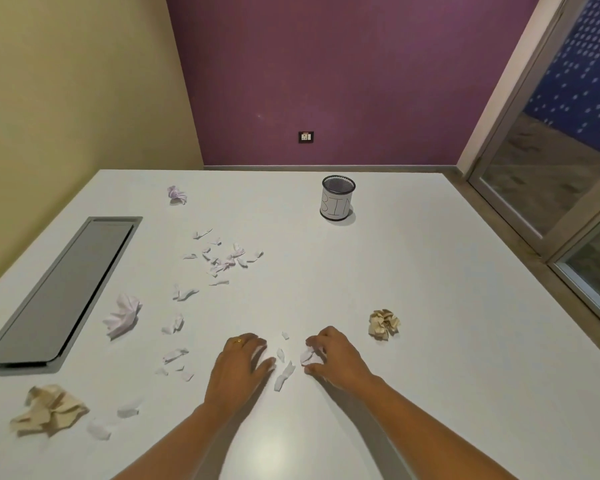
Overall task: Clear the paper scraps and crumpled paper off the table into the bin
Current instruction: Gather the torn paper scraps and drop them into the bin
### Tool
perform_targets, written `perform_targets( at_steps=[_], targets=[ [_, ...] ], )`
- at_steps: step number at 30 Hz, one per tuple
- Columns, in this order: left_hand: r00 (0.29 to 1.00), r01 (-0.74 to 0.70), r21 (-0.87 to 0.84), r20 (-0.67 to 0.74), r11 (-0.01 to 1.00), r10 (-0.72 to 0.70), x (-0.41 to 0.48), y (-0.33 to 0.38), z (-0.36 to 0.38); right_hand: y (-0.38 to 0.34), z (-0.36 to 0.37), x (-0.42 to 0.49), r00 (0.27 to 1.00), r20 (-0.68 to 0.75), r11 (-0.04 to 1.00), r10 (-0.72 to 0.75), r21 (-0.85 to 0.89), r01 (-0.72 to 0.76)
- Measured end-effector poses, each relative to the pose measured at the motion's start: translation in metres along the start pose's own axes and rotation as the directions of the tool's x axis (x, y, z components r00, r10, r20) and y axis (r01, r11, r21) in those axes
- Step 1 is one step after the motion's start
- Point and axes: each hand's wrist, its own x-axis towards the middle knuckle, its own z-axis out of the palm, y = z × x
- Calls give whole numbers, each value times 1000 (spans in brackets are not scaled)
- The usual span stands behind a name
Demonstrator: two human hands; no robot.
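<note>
Mesh bin (pixel 338 199) upright — contents unseen, right hand (pixel 333 355) pinching scrap (pixel 308 356)

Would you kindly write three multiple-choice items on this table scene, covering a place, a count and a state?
1. Where does the bin stand?
A. far side of the table
B. beside the left hand
C. on the floor

2. How many tan crumpled papers lie on the table?
A. none
B. two
C. five

3. What is the right hand doing?
A. resting flat, empty
B. lifting the bin
C. closing its fingers on a white scrap

Key: 1 A, it stands far beyond both hands. 2 B, one lies at the right, one at the near left. 3 C, the scrap sits between fingers and thumb.
</note>
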Motion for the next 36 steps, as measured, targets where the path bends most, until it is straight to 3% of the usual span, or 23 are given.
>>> perform_targets(
  at_steps=[4, 11, 26, 36],
  targets=[
    [992, 12, -24, 127, 1000, -8, -7, 10, 6, 2, 5, -9, 997, -73, 999, 11, 40, -8],
    [973, 35, -29, 229, 999, -27, 4, 23, 11, 1, 5, -21, 988, -136, 996, 69, 72, -59],
    [984, 155, -145, 109, 977, -140, 16, 25, 16, 2, 4, -26, 980, -156, 987, 121, 122, -103],
    [963, 242, -148, 156, 959, -219, 15, 30, 12, 0, 2, -23, 951, -189, 951, 246, 236, -199]
  ],
)
